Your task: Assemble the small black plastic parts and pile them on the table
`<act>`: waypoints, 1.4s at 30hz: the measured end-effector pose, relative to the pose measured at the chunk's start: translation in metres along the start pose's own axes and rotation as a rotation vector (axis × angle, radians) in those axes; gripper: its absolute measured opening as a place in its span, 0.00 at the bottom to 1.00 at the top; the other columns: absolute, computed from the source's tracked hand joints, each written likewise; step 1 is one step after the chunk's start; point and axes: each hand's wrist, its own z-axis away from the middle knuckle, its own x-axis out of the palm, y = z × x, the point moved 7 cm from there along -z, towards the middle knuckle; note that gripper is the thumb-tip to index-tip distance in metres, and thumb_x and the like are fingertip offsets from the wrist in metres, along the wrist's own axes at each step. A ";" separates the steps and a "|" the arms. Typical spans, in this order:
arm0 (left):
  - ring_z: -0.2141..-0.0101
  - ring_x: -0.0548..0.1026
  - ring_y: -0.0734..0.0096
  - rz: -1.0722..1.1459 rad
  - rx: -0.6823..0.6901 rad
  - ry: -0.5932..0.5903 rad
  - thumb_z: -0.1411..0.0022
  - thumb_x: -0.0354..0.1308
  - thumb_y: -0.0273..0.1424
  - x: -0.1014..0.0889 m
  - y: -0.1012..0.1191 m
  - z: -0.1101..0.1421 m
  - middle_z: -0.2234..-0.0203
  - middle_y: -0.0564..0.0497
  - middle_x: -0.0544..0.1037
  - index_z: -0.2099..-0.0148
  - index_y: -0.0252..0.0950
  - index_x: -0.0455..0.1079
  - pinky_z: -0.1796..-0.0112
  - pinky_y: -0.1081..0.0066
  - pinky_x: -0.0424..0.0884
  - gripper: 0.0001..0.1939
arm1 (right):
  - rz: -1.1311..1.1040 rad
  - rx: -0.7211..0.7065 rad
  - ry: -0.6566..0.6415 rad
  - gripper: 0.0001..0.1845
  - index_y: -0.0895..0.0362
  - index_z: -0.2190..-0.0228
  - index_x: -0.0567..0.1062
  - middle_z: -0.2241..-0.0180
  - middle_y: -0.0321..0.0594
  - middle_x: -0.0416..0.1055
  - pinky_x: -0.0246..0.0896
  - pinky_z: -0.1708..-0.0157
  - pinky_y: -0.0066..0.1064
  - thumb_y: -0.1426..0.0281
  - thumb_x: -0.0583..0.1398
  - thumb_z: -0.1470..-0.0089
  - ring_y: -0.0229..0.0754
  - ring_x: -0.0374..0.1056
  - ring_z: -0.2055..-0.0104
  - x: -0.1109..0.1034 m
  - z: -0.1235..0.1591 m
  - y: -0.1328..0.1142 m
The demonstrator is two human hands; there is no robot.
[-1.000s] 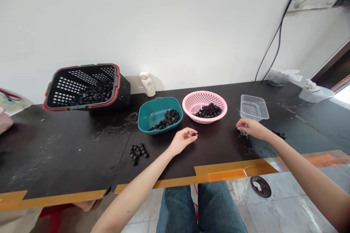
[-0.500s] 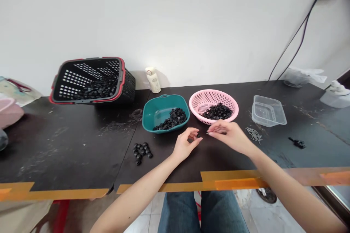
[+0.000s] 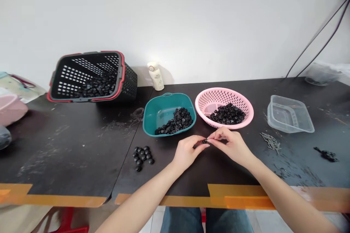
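Note:
My left hand [image 3: 190,151] pinches a small round black part [image 3: 204,141] between thumb and fingertips, above the table in front of the bowls. Thumb and fingers of my right hand [image 3: 229,145] are pinched together and meet the part from the right; the thin grey pin they hold is mostly hidden by the fingertips. Behind my hands are a teal basin [image 3: 147,125] and a pink perforated basket [image 3: 201,98], each with many small black parts inside. On the table left of my left hand lies a cluster of round black pieces [image 3: 142,154].
Loose grey pins [image 3: 270,142] lie right of my right hand, before a clear plastic tub [image 3: 291,127]. Farther right is a small black piece [image 3: 326,154]. A black basket with red trim [image 3: 121,80] and a white bottle [image 3: 156,77] stand at the back. Orange tape [image 3: 188,201] edges the table.
My right hand has closed in on my left, and their fingertips now meet at the black part. The view has shifted slightly, with the containers otherwise unchanged.

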 end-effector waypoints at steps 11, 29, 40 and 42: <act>0.68 0.77 0.68 -0.128 0.103 -0.055 0.38 0.57 0.40 0.002 0.006 0.001 0.68 0.49 0.80 0.58 0.37 0.73 0.66 0.71 0.71 0.13 | 0.141 -0.051 -0.102 0.11 0.52 0.73 0.59 0.66 0.38 0.76 0.67 0.65 0.32 0.69 0.58 0.43 0.41 0.73 0.65 0.003 0.002 -0.009; 0.70 0.77 0.72 0.489 -0.258 -0.146 0.37 0.56 0.39 0.019 -0.011 0.004 0.68 0.47 0.79 0.57 0.33 0.73 0.65 0.73 0.73 0.14 | -0.017 -0.057 -0.094 0.07 0.54 0.63 0.73 0.63 0.41 0.76 0.70 0.63 0.34 0.67 0.60 0.44 0.42 0.74 0.65 0.002 0.003 -0.014; 0.68 0.75 0.73 0.641 -0.324 -0.004 0.44 0.64 0.35 0.014 -0.025 0.004 0.65 0.47 0.79 0.54 0.34 0.70 0.61 0.70 0.73 0.17 | 0.627 0.098 0.018 0.12 0.56 0.59 0.76 0.57 0.44 0.76 0.64 0.56 0.36 0.69 0.57 0.45 0.47 0.72 0.57 -0.074 -0.101 0.028; 0.69 0.75 0.74 0.648 -0.324 0.001 0.45 0.65 0.36 0.015 -0.025 0.005 0.68 0.49 0.79 0.56 0.33 0.70 0.63 0.71 0.73 0.17 | 0.754 0.197 -0.161 0.09 0.57 0.66 0.80 0.64 0.45 0.78 0.64 0.59 0.35 0.71 0.60 0.49 0.49 0.73 0.60 -0.062 -0.117 0.048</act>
